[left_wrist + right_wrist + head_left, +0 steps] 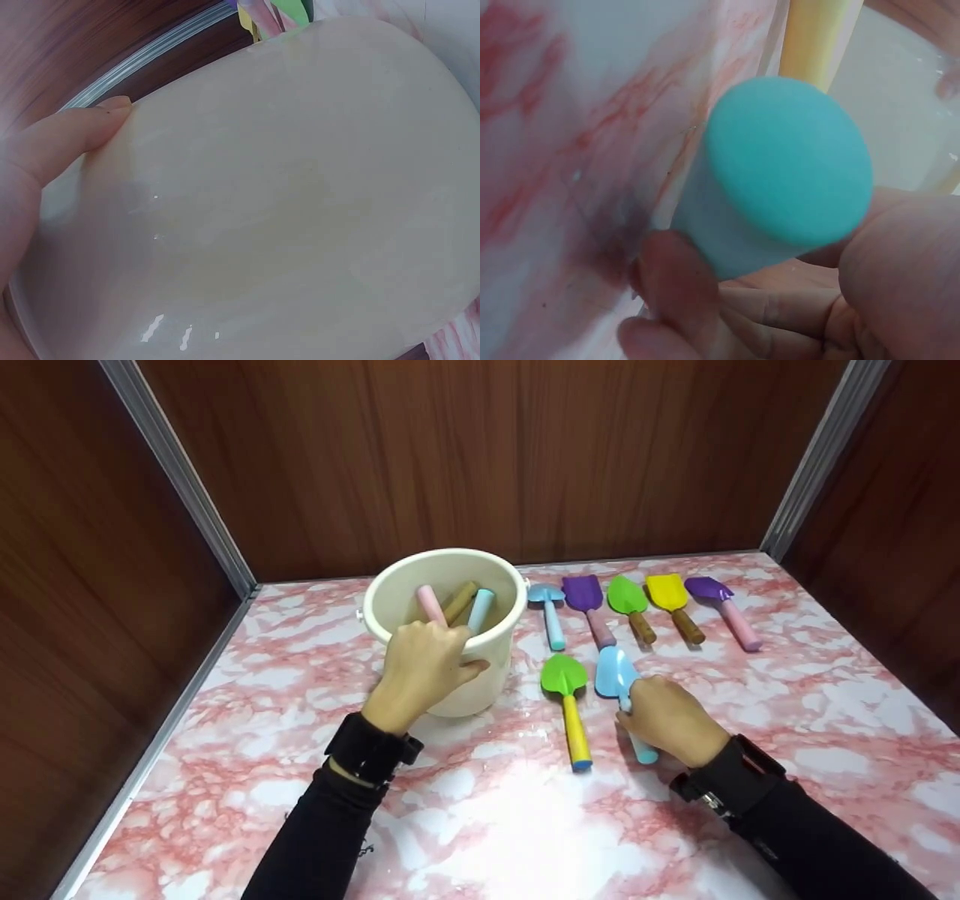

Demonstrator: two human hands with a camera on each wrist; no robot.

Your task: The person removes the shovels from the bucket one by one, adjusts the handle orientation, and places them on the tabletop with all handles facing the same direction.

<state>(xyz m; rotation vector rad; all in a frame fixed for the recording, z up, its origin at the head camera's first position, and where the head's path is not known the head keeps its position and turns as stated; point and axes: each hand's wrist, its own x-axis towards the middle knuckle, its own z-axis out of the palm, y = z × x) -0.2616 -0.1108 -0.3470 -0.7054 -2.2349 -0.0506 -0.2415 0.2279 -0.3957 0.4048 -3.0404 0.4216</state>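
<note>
My left hand (427, 660) grips the near rim of a cream bucket (469, 682), thumb on the outside wall and fingers over the edge. Inside the bucket stand several handles: a pink one (431, 604), a brown one (461, 598) and a light blue one (481, 607); their lower ends are hidden. With curled fingers my right hand (670, 718) holds the handle of a light blue hand trowel (616, 671), blade pointing away from me. The handle's turquoise end cap (791, 161) shows large in the right wrist view. A green trowel with a yellow handle (574, 727) lies just left of it.
Behind, a row of small garden tools lies on the pink marbled table (262, 780): a light blue tool (553, 622), purple shovel (583, 594), green trowel (628, 597), yellow shovel (667, 592) and purple pink-handled tool (739, 622). Brown wood-look panels (450, 450) enclose the back and sides.
</note>
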